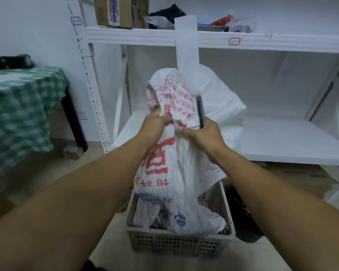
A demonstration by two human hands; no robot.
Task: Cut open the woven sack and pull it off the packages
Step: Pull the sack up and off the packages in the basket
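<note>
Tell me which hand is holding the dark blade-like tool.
The right hand: the dark tool sticks up from its grip, beside the woven sack. The left hand grips only sack fabric.

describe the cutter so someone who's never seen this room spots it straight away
In front of the white shelf rack, a white sack with red print sits in a grey crate. The cutter sticks up from the right hand, which grips the sack's bunched top. It is the only slim, dark, straight thing against the crumpled white cloth.
</note>
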